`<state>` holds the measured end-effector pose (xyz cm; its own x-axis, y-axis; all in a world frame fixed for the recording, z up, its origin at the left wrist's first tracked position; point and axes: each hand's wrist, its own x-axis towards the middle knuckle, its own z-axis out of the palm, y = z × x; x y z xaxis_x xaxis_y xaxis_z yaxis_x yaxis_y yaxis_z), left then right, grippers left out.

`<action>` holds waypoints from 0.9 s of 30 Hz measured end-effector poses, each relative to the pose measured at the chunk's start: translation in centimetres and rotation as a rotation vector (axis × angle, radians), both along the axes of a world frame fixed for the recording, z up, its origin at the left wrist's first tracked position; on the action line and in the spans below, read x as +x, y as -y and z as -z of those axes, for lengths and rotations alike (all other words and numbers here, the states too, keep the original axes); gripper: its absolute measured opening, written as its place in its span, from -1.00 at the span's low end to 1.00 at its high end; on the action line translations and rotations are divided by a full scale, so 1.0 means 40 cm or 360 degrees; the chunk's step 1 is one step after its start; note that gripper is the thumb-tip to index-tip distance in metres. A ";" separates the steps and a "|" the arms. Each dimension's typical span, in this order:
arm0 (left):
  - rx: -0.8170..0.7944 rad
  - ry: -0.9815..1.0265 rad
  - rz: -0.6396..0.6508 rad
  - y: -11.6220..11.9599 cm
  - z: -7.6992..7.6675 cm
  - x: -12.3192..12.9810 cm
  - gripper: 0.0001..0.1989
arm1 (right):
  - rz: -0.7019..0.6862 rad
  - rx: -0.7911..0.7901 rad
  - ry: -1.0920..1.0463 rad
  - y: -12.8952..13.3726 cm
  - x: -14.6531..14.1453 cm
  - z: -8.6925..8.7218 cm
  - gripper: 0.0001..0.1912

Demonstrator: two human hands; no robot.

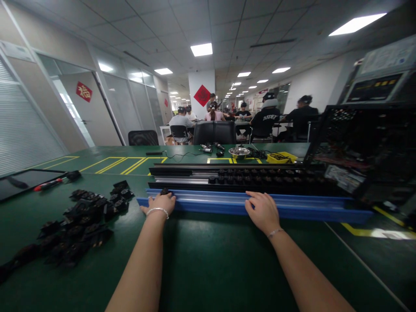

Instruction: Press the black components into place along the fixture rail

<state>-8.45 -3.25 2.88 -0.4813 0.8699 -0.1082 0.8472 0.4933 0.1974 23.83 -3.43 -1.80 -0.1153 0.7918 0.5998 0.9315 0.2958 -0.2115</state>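
Here, a black piece [165, 191] abuts the left hand [159, 203], grip unclear; right hand [264, 211] spread on the blue rail [211, 207].

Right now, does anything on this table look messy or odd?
Yes, a little: the black parts left of the left hand lie in a loose, straggling heap, while dark pieces sit in rows along the black rails. Nothing looks clearly damaged.

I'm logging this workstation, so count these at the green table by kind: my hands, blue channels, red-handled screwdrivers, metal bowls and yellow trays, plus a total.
Hands: 2, left hand and right hand
Blue channel: 1
Red-handled screwdriver: 1
Metal bowl: 1
Yellow tray: 1
Total: 6
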 end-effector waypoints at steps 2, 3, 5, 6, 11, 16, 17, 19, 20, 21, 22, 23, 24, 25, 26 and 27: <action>0.0053 -0.0004 0.0003 0.001 0.001 0.000 -0.50 | 0.0005 -0.0002 0.0003 -0.001 0.001 0.001 -0.70; 0.0098 -0.0010 0.0008 0.002 0.003 0.001 -0.52 | 0.0009 -0.0001 0.0006 -0.001 0.001 0.002 -0.70; 0.0237 -0.0047 0.0024 0.007 0.015 0.003 -0.53 | 0.0009 0.0004 0.0013 -0.001 0.002 0.003 -0.70; 0.0334 -0.0084 0.0018 0.009 0.024 0.005 -0.52 | 0.0006 0.0009 0.0014 -0.002 0.002 0.004 -0.70; 0.0771 -0.0306 -0.0066 0.017 0.084 0.008 -0.58 | -0.0003 0.0052 0.0016 -0.003 0.002 0.006 -0.70; 0.0899 -0.0313 0.0026 0.011 0.120 -0.003 -0.63 | -0.0004 0.0072 0.0031 -0.003 0.003 0.004 -0.70; 0.0901 -0.0282 0.0026 0.011 0.124 -0.004 -0.64 | -0.0007 0.0071 0.0029 -0.003 0.003 0.004 -0.69; 0.0894 -0.0207 -0.0005 0.011 0.129 -0.003 -0.65 | -0.0011 0.0064 0.0027 -0.003 0.004 0.004 -0.69; 0.0889 -0.0174 -0.0021 0.012 0.130 -0.002 -0.65 | -0.0014 0.0060 0.0027 -0.003 0.005 0.003 -0.69; 0.0882 -0.0147 -0.0031 0.012 0.131 -0.002 -0.65 | -0.0017 0.0055 0.0029 -0.003 0.005 0.003 -0.69; 0.0874 -0.0122 -0.0035 0.013 0.132 -0.002 -0.64 | -0.0021 0.0051 0.0031 -0.003 0.005 0.002 -0.69; 0.0864 -0.0100 -0.0035 0.014 0.132 -0.003 -0.63 | -0.0022 0.0048 0.0034 -0.003 0.005 0.002 -0.69; 0.0852 -0.0079 -0.0038 0.014 0.131 -0.006 -0.61 | -0.0020 0.0047 0.0036 -0.002 0.005 0.001 -0.69; 0.0843 -0.0062 -0.0046 0.013 0.130 -0.009 -0.60 | -0.0018 0.0045 0.0038 -0.002 0.005 0.000 -0.69; 0.0840 -0.0048 -0.0061 0.012 0.129 -0.012 -0.59 | -0.0014 0.0043 0.0039 -0.001 0.005 -0.001 -0.69; 0.0841 -0.0039 -0.0076 0.010 0.128 -0.016 -0.59 | -0.0010 0.0042 0.0039 -0.001 0.004 -0.001 -0.69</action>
<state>-9.10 -3.67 -2.23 -0.5184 0.7798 0.3508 0.8338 0.3698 0.4099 24.00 -3.41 -1.76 -0.1350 0.7750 0.6174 0.9344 0.3069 -0.1809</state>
